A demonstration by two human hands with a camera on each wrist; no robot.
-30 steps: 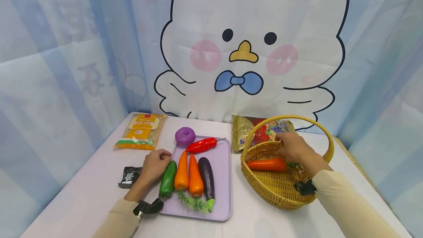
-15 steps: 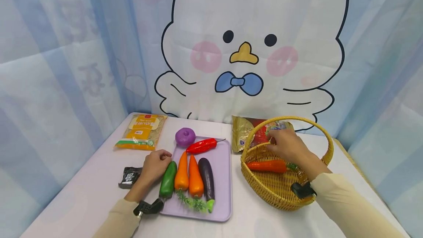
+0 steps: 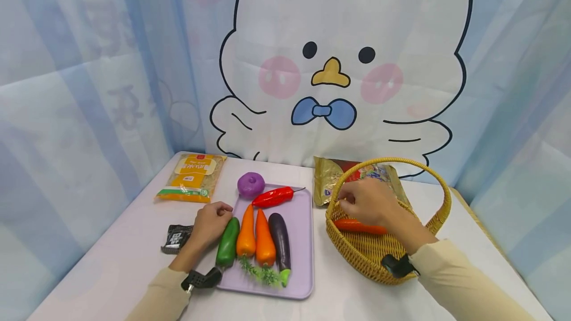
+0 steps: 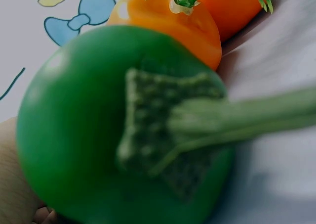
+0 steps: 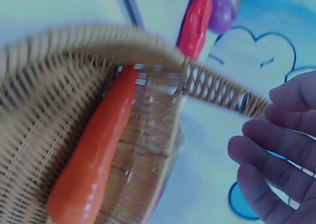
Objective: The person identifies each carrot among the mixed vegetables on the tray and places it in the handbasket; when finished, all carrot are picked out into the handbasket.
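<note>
While a printed curtain (image 3: 334, 19) hangs behind, we have the white table (image 3: 352, 306) before us, with the wicker basket (image 3: 352, 256) and its arched handle (image 3: 388, 159) on our right and, apart from it, the lilac tray (image 3: 301, 241) nearer the middle. Farther back lie a gold bag (image 3: 327, 177) behind the basket and a yellow bag (image 3: 192, 180) on the left. Our right hand (image 3: 368, 202) is over the basket, close to the handle's left side; its fingers (image 5: 261, 157) are slightly bent and hold no vegetable, though we cannot tell whether they brush the handle. Our left hand (image 3: 209, 224) rests by the tray's left edge, loosely bent and holding nothing that we can see. On the tray are an eggplant (image 3: 279, 237), two carrots (image 3: 246, 234), a green vegetable (image 3: 227, 246) and a red chilli (image 3: 273, 196), while one carrot (image 3: 357, 226) lies inside the basket. A purple onion (image 3: 251, 185) is at the tray's back left corner, and a small black packet (image 3: 176, 238) lies near our left wrist. We judge that one placing is ending; the next move seems to call for clearing the handle and reaching the tray with parted fingers.
</note>
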